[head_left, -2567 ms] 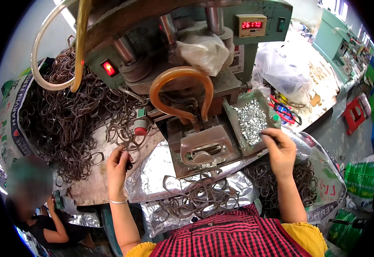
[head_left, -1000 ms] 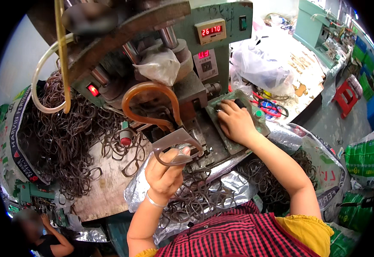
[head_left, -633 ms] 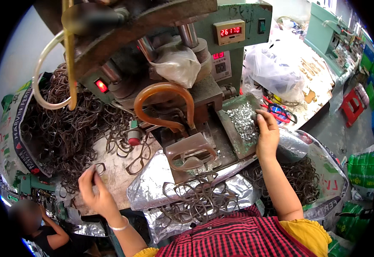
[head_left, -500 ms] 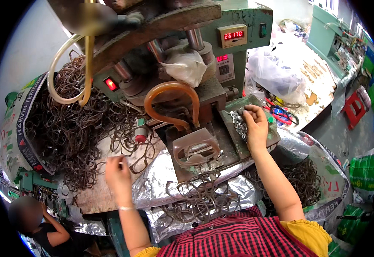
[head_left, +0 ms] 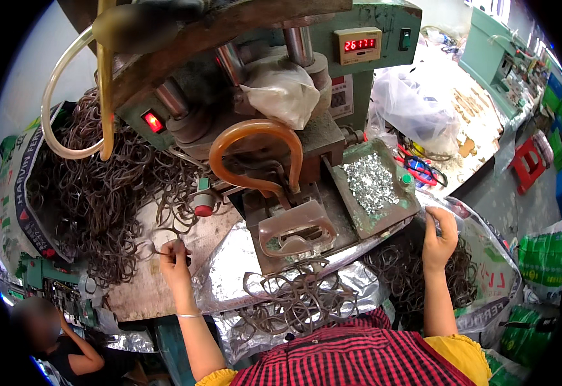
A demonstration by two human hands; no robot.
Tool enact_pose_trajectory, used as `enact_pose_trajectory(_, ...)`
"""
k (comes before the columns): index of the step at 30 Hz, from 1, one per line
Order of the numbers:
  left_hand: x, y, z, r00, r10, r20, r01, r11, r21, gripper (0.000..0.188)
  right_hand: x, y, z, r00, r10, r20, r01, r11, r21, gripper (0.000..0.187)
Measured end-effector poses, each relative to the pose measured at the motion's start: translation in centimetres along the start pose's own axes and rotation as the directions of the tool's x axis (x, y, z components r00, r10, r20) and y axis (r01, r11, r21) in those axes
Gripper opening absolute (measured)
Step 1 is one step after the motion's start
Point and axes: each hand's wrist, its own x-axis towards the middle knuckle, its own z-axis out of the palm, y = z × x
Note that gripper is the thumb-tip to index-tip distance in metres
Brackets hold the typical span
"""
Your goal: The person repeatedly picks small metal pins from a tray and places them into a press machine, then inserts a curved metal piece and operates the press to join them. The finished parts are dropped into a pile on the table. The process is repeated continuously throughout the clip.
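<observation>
My left hand [head_left: 176,265] is over the board at the left, fingers pinched on a thin brown eyeglass frame [head_left: 173,233] beside the heap. Out to the right, my right hand [head_left: 440,241] hangs near the rim of an open sack, its fingers curled together; whatever they hold is too small to tell. Between my hands stands a green press [head_left: 384,32] with a fixture under a brownish translucent guard [head_left: 298,220]. A curved brown piece [head_left: 299,246] shows in the guard's opening. Right of the fixture, a metal tray [head_left: 387,222] holds small silvery metal bits [head_left: 369,183].
A large heap of brown eyeglass frames [head_left: 94,193] spills from a sack at left. More frames [head_left: 297,296] lie on foil in front of me. A red-and-green button box [head_left: 203,201] sits left of the fixture. An orange hose [head_left: 255,125] loops above it. Another person [head_left: 68,341] sits lower left.
My right hand has left the metal bits and moved right and nearer to me. The left hand has dropped slightly and now pinches a frame. The counter display has changed.
</observation>
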Motion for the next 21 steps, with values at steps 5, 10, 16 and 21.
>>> enact_pose_trajectory(5, -0.6, 4.1, 2.8, 0.999, -0.006, 0.039, 0.01, 0.993, -0.12, 0.024, 1.6, -6.2, 1.8, 0.963, -0.114, 0.243, 0.032, 0.948, 0.318, 0.016)
enact_pose_trajectory(10, 0.1, 5.0, 7.6, 0.99, 0.14, 0.016, -0.136, 0.983, -0.126, 0.022, 5.0, -14.0, 8.1, 0.928, -0.26, 0.267, 0.07, 0.825, 0.561, 0.023)
enact_pose_trajectory(16, -3.7, 3.2, 8.1, 0.973, 0.128, -0.193, -0.16, 0.974, -0.159, 0.025, 2.8, -15.4, 9.8, 0.832, 0.017, 0.554, -0.482, 0.515, 0.709, 0.037)
enact_pose_trajectory(21, -3.7, 9.6, 10.1, 0.769, 0.597, -0.23, -0.625, 0.777, -0.075, 0.026, 2.9, -15.3, 9.6, 0.813, 0.083, 0.576, -0.542, 0.468, 0.698, 0.041)
